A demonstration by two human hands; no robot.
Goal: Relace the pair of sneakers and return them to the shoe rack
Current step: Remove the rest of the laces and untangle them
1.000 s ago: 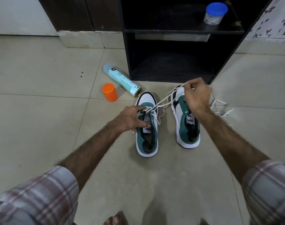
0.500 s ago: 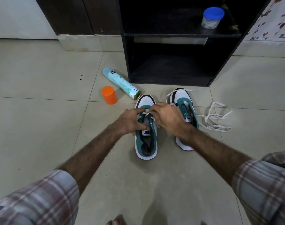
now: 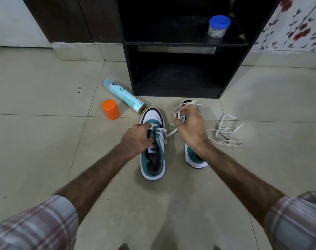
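Observation:
Two green-and-white sneakers stand side by side on the tiled floor, toes toward the black shoe rack. My left hand grips the left sneaker at its tongue and eyelets. A white lace runs from that sneaker's front eyelets to my right hand, which pinches it above the right sneaker. Loops of the lace stick out past my fingers. My right hand and wrist hide most of the right sneaker. A second white lace lies loose on the floor to its right.
A light blue spray can lies on its side left of the rack, an orange cap beside it. A blue-lidded clear jar stands on the rack's upper shelf. The lower shelf is dark. A flowered wall rises at right.
My right hand went from high over the right sneaker down to the left sneaker's eyelets, and has now drawn the lace up and to the right again. My left hand stayed on the left sneaker.

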